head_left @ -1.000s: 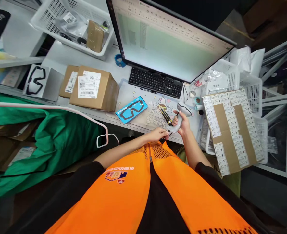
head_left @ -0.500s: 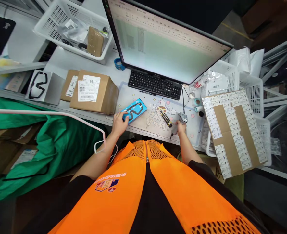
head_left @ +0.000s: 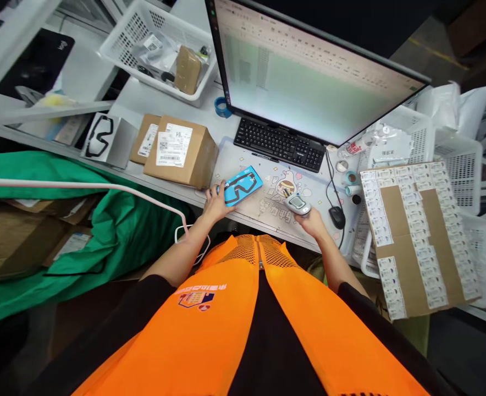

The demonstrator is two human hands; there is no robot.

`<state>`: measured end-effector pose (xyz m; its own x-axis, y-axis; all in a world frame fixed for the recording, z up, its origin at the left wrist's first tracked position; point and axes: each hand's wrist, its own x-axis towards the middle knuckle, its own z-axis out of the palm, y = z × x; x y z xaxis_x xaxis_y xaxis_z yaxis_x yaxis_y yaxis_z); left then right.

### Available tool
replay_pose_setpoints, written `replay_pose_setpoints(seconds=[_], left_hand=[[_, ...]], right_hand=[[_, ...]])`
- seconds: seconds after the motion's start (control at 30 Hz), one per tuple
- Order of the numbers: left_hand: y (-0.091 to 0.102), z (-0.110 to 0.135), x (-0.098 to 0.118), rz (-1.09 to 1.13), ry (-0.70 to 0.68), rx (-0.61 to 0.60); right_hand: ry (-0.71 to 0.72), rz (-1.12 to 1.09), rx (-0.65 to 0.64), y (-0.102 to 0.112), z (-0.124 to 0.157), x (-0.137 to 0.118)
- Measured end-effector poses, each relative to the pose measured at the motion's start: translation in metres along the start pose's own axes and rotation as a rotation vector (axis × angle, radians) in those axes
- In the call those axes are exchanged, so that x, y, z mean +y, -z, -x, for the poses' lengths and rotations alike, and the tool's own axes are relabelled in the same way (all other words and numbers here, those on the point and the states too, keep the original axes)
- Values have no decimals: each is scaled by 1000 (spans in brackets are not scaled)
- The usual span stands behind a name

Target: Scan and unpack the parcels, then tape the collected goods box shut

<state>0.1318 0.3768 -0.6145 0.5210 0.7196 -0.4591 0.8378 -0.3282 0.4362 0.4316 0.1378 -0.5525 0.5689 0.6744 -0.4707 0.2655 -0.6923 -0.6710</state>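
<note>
My left hand (head_left: 217, 204) is closed on the left end of a flat blue box (head_left: 243, 185) with a black looped outline printed on it. The box lies at the front of the desk mat. In my right hand (head_left: 312, 223) is a grey handheld barcode scanner (head_left: 298, 204), its head tilted toward the box. My fingers wrap its handle, which is mostly hidden. Beneath the scanner head, a yellow and black utility knife (head_left: 286, 192) is largely covered. A black mouse (head_left: 337, 217) sits to the right of my right hand.
A keyboard (head_left: 279, 144) stands below a large monitor (head_left: 309, 71). Cardboard boxes (head_left: 202, 157) and a white basket (head_left: 121, 41) occupy the left. On the right, a cardboard sheet covered in labels (head_left: 399, 220) leans before more white baskets (head_left: 459, 170).
My right hand has lifted the scanner and brought it left, over the knife and closer to the blue box. The mouse has come into sight. The whole view has shifted.
</note>
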Motion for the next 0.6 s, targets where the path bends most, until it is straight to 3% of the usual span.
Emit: replay_pose_setpoints(seconds=[0.07,0.2,0.6], left_hand=[[2,-3,-1,9,6,0],[10,-12,-10,106,63,-66],[14,-19,-38,316,46,-177]], right_hand=[[88,80,-61,-17,2,-19],[134,109,-130,-40,-1,-38],[109,208,-143,-37,-10,-44]])
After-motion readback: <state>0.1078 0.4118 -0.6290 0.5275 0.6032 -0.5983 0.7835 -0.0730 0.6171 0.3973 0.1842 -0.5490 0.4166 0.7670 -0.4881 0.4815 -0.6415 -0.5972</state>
